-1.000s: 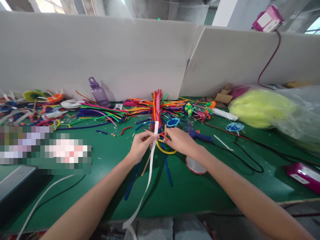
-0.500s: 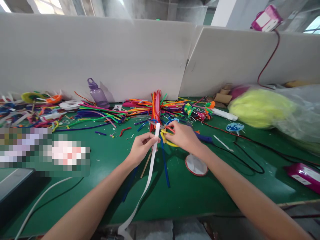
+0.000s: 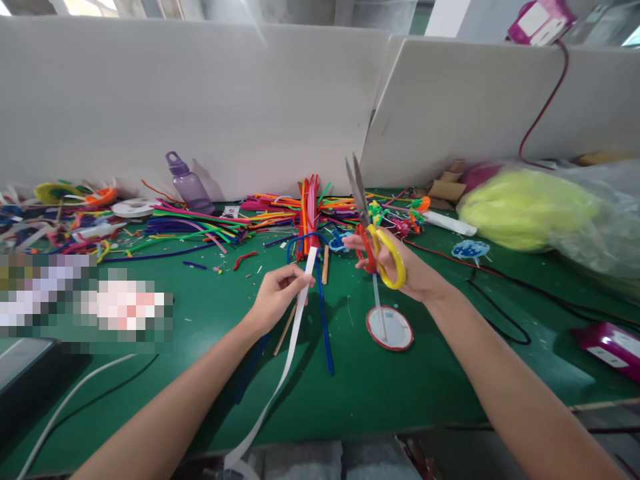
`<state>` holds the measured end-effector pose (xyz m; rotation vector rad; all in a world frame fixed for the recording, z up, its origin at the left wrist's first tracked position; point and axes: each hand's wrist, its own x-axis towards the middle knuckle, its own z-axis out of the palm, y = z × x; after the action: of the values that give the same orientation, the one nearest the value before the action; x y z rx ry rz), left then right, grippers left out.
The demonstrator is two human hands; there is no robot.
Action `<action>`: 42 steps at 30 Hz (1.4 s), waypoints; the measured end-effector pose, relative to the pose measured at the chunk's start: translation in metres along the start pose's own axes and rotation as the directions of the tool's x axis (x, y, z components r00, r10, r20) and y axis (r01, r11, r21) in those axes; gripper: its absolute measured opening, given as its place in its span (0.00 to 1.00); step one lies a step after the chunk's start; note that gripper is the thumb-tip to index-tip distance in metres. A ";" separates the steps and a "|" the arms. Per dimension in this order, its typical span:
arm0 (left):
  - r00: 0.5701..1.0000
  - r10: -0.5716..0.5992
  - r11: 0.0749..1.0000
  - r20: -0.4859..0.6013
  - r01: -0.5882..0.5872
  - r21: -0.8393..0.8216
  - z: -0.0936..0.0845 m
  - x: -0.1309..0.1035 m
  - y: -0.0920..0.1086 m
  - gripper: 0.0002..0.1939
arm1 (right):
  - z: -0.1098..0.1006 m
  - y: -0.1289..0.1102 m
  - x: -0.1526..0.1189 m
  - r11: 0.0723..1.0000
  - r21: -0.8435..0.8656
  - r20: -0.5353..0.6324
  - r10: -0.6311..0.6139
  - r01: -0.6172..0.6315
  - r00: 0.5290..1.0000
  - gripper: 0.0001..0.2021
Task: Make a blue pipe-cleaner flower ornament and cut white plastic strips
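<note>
My left hand point(image 3: 277, 297) pinches a long white strip point(image 3: 295, 327) between thumb and fingers. The strip's short end points up, and its long tail hangs past the table's front edge. Blue pipe cleaners point(image 3: 326, 327) and a thin wooden stick point(image 3: 285, 330) show around this hand; whether it holds them I cannot tell. My right hand point(image 3: 407, 267) has its fingers in the red and yellow handles of a pair of scissors point(image 3: 367, 213), blades upward and slightly apart. Below it, a narrow pale piece point(image 3: 379, 303) reaches down over a round red-rimmed disc point(image 3: 400, 327).
Bundles of coloured pipe cleaners point(image 3: 200, 223) lie along the back, beside a purple bottle point(image 3: 190, 187). Bagged yellow material point(image 3: 525, 207) sits at the right, near black cords point(image 3: 505, 327) and a magenta device point(image 3: 610, 350). A grey partition point(image 3: 200, 100) stands behind.
The scissors have moved from the strip's upper end to the right and turned blades up. The narrow pale piece now shows below my right hand. My left hand keeps its pinch.
</note>
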<state>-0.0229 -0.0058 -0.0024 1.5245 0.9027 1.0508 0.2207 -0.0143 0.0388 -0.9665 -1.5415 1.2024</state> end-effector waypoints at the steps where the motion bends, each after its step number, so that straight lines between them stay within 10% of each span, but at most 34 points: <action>1: 1.000 0.001 1.000 -0.002 -0.001 0.004 0.000 0.000 0.000 0.14 | -0.001 0.000 0.000 1.000 0.004 -0.003 -0.030 0.030 1.000 0.33; 7: 0.999 0.053 0.987 0.005 -0.053 0.152 0.006 -0.002 0.003 0.15 | 0.009 0.009 0.004 0.987 0.119 -0.252 0.134 -0.107 0.958 0.28; 16: 0.996 0.066 0.961 0.060 -0.079 0.265 0.016 -0.006 0.004 0.16 | 0.053 0.019 0.002 0.955 0.295 -0.124 0.080 -0.040 0.989 0.47; 42: 0.967 0.070 0.976 0.247 -0.118 0.185 0.015 -0.006 0.009 0.19 | 0.053 0.022 0.002 0.990 0.125 -0.223 -0.035 0.064 0.974 0.32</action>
<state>-0.0110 -0.0178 0.0038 1.8332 0.7896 0.8394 0.1699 -0.0209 0.0129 -0.9346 -1.2883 1.1077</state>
